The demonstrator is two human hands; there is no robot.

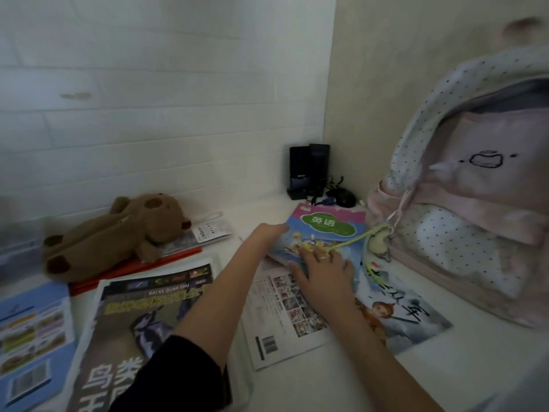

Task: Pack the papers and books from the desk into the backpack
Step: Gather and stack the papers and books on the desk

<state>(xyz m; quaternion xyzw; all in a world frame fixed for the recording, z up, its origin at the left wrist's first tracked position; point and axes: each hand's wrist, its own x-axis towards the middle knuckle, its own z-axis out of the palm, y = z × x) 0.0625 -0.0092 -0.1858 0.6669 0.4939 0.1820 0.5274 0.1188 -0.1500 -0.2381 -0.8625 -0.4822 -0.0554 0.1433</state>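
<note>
- Both hands are reaching onto the English textbook [323,230], which is lying flat on the bench [341,382] near the back corner, at the top of a loose overlapping pile.
- The left hand [267,233] is resting at the book's left edge; its fingers are blurred, so I cannot tell whether they are curling under the cover or just touching it.
- The right hand [322,272] is lying flat on the cover's near part, fingers spread and straight, pressing rather than gripping.
- The book's long axis is running away from the person and slightly rightward, and the backpack [463,203] is standing upright just to its right, with its top opening gaping.
- So the coming lift will probably need to carry the book rightward and up; the right hand is the nearer one to the bag.
- A yellow-green charm cord [350,241] hanging from the bag is trailing across the cover and could snag.
- Under the textbook a white booklet [285,322] and an illustrated book [410,316] are waiting.
- Farther left are lying a bird encyclopedia [142,322], a blue booklet [32,337], and a plush toy [118,233] on a red folder [133,267].
- A black charger stand [309,171] is sitting in the corner behind.
</note>
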